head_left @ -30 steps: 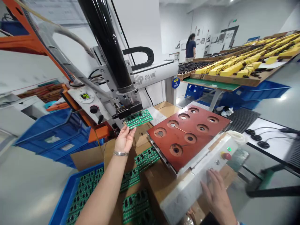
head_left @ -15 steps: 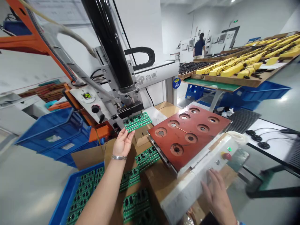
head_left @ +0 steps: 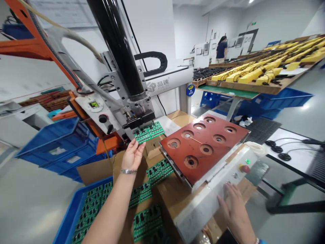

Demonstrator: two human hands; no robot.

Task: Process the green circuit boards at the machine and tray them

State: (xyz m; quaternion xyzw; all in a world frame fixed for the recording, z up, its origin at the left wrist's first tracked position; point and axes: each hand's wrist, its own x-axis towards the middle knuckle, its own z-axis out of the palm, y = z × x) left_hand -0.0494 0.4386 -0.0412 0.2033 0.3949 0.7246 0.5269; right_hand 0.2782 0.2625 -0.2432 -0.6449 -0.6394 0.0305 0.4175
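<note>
Circuit board (head_left: 149,132) above left grip (head_left: 135,147)

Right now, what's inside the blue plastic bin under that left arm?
Green rectangular circuit boards, in rows. The bare left forearm covers part of the bin, hiding what's there.

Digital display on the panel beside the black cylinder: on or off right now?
On: the digital display shows lit yellow-green digits.
</note>
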